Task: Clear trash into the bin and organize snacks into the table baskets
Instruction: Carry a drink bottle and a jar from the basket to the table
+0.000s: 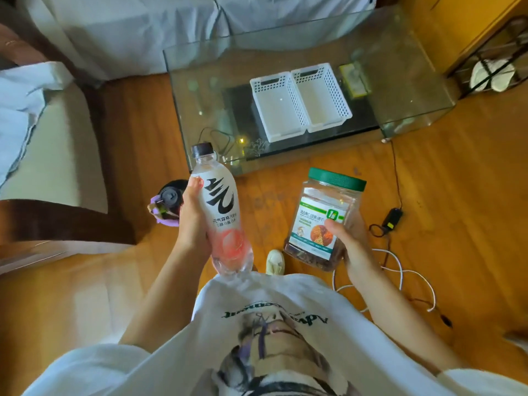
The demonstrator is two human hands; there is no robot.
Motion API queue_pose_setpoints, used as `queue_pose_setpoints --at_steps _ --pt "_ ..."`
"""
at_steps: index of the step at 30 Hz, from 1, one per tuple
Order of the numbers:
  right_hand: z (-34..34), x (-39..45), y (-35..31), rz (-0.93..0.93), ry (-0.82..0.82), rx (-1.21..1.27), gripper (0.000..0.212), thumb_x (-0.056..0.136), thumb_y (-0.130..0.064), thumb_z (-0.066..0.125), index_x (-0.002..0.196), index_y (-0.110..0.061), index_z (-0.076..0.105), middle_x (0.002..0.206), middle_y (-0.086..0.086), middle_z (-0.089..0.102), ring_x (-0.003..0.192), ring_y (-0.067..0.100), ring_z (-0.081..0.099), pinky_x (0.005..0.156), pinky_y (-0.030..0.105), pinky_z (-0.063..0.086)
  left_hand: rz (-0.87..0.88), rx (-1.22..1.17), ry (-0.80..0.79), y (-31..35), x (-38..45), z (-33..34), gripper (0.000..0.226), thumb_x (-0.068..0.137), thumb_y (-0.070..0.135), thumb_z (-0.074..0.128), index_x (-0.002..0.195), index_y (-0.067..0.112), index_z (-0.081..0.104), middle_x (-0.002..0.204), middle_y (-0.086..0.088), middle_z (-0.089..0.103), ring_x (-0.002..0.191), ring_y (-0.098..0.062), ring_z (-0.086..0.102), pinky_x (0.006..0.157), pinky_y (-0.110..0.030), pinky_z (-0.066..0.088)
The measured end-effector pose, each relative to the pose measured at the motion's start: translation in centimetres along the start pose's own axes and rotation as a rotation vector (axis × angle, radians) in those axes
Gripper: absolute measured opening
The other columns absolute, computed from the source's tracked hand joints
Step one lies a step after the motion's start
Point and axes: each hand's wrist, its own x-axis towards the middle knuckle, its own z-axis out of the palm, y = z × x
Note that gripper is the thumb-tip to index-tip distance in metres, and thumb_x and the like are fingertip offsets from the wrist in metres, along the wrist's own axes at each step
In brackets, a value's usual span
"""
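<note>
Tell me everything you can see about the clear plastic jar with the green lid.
The clear plastic jar with the green screw lid is squarish, lid closed, with a white and green label picturing nuts. Brown contents show through the walls near the bottom. It is tilted slightly, held in the air above the wooden floor by the right hand, thumb on the label, fingers behind it. Nothing else touches it.

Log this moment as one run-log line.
left hand: holds bottles | right hand: holds jar | baskets: empty, side by side on glass table

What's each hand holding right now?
Left hand: closed on a black-capped drink bottle, plus a second dark-capped bottle.
Right hand: closed on the green-lidded snack jar.
</note>
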Motion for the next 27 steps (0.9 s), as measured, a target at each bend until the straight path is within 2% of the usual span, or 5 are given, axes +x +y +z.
queue_pose_setpoints --at_steps 9,13,17,20,27 --pt "2.3 11.8 -5.4 0.054 -0.162 -0.107 0.074 0.065 -0.032 0.077 0.131 -0.026 0.042 0.121 0.002 0.065 0.106 0.020 0.065 0.081 0.033 0.056 0.002 -0.130 0.112 3.7 7.4 2.1 0.070 0.072 0.053 0.046 0.123 0.005 0.050 0.089 -0.013 0.058 0.076 -0.026 0.057 0.066 -0.035 0.048" --pt "5.4 18.2 -7.9 0.030 -0.203 -0.154 0.060 0.067 -0.027 0.071 0.122 -0.034 0.047 0.108 -0.012 0.070 0.096 0.009 0.068 0.067 0.016 0.054 -0.038 -0.087 0.288 6.8 12.8 2.7 0.052 0.092 0.054 0.035 0.111 0.011 0.057 0.097 -0.010 0.065 0.083 -0.024 0.064 0.074 -0.037 0.053" --pt "9.2 24.8 -10.9 0.052 -0.197 -0.159 0.062 0.064 -0.030 0.073 0.119 -0.040 0.047 0.105 -0.015 0.069 0.093 0.005 0.068 0.063 0.015 0.053 0.036 0.069 0.327 11.0 18.2 3.4 0.032 0.095 0.044 0.037 0.093 0.020 0.057 0.091 -0.005 0.067 0.084 -0.023 0.066 0.075 -0.038 0.056" --pt "11.9 29.3 -12.9 0.068 -0.209 -0.173 0.072 0.061 -0.035 0.078 0.124 -0.039 0.044 0.111 -0.013 0.066 0.097 0.006 0.067 0.064 0.017 0.054 0.150 0.142 0.211 14.1 21.8 3.1 0.027 0.072 0.040 0.066 0.092 0.022 0.059 0.088 -0.004 0.069 0.083 -0.022 0.067 0.076 -0.039 0.057" --pt "17.0 40.4 -15.8 0.026 -0.277 -0.423 0.071 0.063 -0.044 0.079 0.119 -0.050 0.036 0.135 -0.011 0.049 0.118 0.008 0.053 0.079 0.017 0.051 0.201 0.268 0.137 18.8 32.8 2.9 0.053 0.046 0.029 0.084 0.095 0.023 0.064 0.085 0.001 0.070 0.079 -0.016 0.067 0.073 -0.030 0.057"
